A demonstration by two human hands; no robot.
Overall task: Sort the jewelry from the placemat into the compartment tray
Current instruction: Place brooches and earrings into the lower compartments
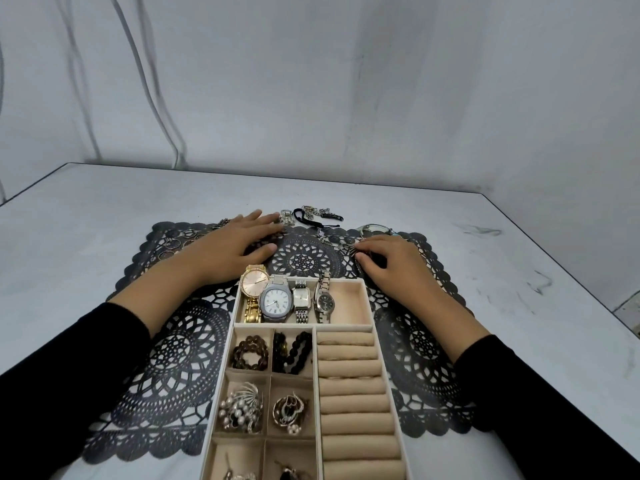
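Note:
A beige compartment tray (367, 299) lies on the black lace placemat (173, 358). Its far section holds several watches (274, 303). Smaller cells hold dark bead bracelets (250, 353), a pearl brooch (240, 408) and earrings (289, 410); the ring rolls (353, 386) are on the right. My left hand (230, 247) rests flat on the mat, fingers straight, near a small metal piece (286, 217). My right hand (391, 263) has its fingers curled over a small spiky metal item (353, 249) on the mat. Thin rings (176, 242) lie at the mat's far left.
Beyond the mat's far edge lie a black cord (311, 221) and tangled chains (317, 210). A large metal hoop (374, 229) lies beyond my right hand. The white marbled table (86, 216) meets grey walls behind and at the right.

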